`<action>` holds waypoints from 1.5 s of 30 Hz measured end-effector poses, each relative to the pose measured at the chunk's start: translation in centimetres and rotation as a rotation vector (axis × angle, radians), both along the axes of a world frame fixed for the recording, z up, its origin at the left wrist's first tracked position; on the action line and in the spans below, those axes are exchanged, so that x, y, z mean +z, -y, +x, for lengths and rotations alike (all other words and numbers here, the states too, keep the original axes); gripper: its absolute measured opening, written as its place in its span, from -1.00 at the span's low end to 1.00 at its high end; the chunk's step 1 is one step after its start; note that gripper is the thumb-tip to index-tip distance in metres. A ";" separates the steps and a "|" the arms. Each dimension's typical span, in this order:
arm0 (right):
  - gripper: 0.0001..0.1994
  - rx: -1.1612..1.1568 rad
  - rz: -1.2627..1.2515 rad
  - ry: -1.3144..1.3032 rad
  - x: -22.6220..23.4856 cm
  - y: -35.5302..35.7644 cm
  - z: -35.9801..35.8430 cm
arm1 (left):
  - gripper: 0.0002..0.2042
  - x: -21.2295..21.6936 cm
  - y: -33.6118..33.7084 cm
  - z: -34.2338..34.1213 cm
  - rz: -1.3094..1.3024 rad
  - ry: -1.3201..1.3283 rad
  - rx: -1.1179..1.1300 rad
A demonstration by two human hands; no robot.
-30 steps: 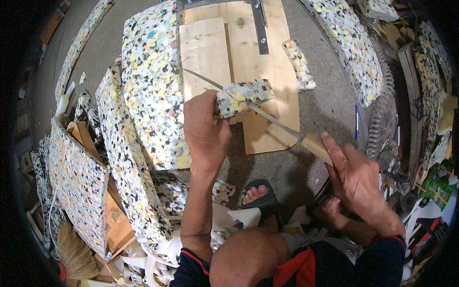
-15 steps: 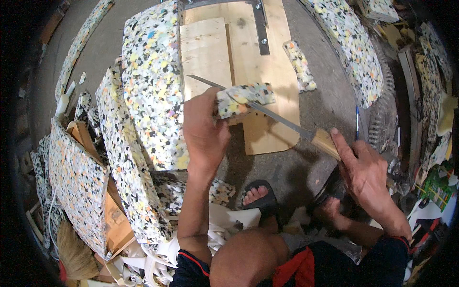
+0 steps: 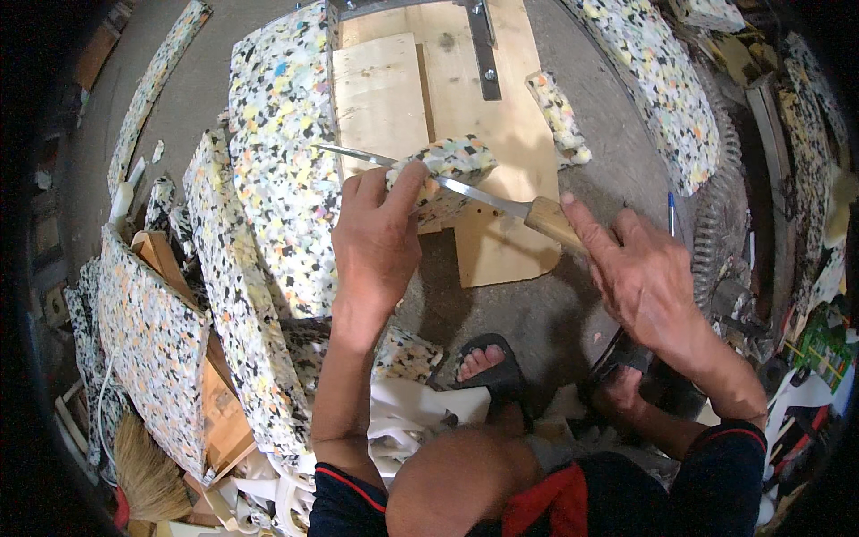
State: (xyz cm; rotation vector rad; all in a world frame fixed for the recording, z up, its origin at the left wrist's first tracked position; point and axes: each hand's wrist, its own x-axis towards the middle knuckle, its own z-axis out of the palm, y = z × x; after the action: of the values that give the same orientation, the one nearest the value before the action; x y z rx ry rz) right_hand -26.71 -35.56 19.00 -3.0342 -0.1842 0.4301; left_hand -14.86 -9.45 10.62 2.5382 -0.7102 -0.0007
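Over pale plywood (image 3: pixel 514 251), speckled multicoloured foam block (image 3: pixel 461 156) clasped in left hand (image 3: pixel 380 246), knife (image 3: pixel 488 199) in curled right hand (image 3: pixel 649 285)

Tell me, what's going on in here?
A person's left hand grips a small speckled foam block. The right hand holds a long knife by its wooden handle. The knife lies across the block, its tip beyond the left hand, with a pale wooden board below.
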 end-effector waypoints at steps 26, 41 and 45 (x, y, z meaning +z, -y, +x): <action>-0.28 -0.247 -0.157 0.169 2.2 9.8 -6.9 | -0.57 -0.1 -0.5 0.4 -0.132 -0.079 -0.105; -0.32 -0.466 0.207 0.480 -18.3 6.8 0.6 | -0.75 -2.7 -1.8 -4.1 -0.506 -0.882 -0.310; -0.41 -0.648 0.230 0.230 -19.5 4.6 9.8 | -0.72 -5.9 0.5 -9.3 -0.373 -1.059 -0.441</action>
State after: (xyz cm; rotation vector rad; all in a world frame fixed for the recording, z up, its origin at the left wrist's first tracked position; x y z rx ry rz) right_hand -16.94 -40.18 -0.49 -2.6932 0.6689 0.0052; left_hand -24.13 -10.00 4.77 1.6202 -0.6859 -1.1381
